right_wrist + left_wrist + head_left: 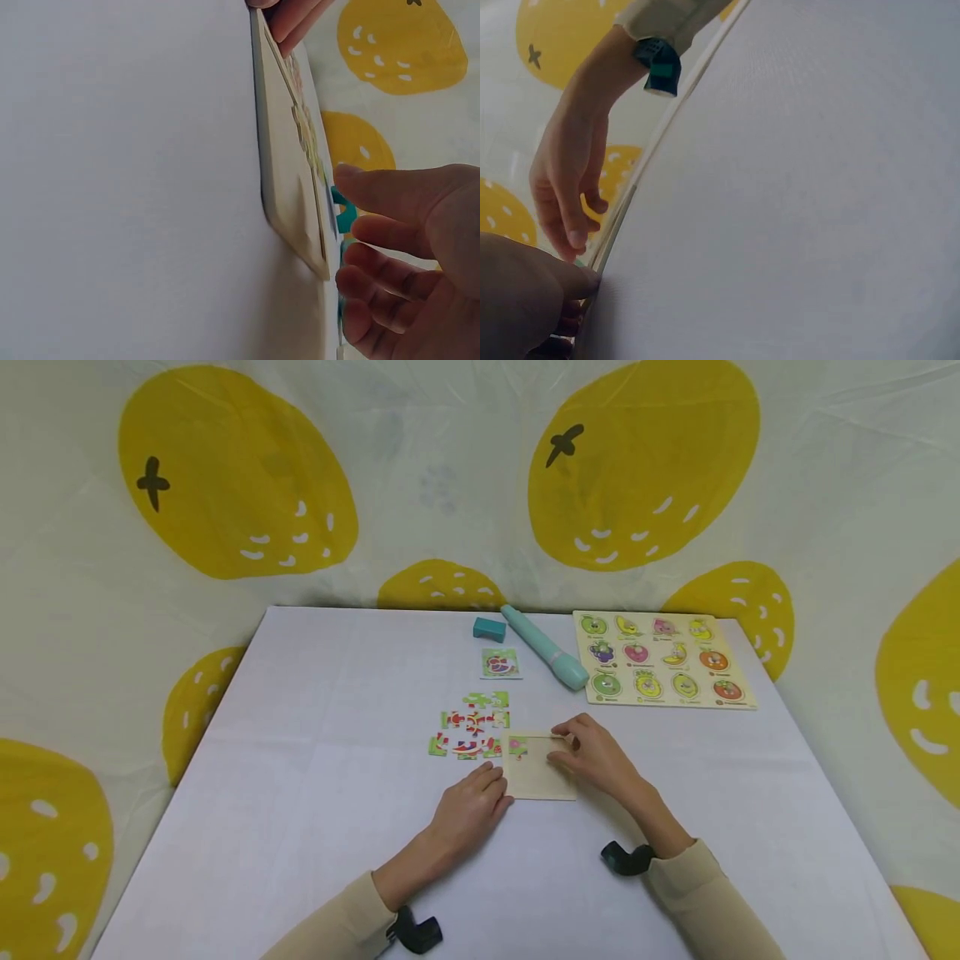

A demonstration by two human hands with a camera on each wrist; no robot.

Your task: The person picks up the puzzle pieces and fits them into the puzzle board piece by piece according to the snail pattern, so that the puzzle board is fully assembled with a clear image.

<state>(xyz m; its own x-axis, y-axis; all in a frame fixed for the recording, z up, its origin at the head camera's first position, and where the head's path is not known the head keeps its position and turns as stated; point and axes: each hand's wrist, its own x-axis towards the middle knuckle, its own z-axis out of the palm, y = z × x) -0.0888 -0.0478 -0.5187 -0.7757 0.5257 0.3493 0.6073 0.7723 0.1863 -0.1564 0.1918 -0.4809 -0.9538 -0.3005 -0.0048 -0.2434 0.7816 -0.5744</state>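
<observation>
My left hand [471,806] grips the lower left corner of a wooden jigsaw tray [540,781], thumb by its near edge and fingers along its left side. Green and pink jigsaw piecing [518,745] lies in the tray's upper left corner. Over the tray's far right corner, my right hand [592,752] hovers with thumb and fingers apart. In the right wrist view, the right hand [405,255] has loosely bent fingers and nothing between them. Loose jigsaw pieces [474,722] with green and red printing lie in rows left of the tray.
Beyond the loose pieces is a small picture card [500,664]. A teal block [490,628] and a mint-green flashlight-shaped object [546,649] lie near the far edge. At the back right is a fruit puzzle board [663,660]. White cloth covers the table [315,693].
</observation>
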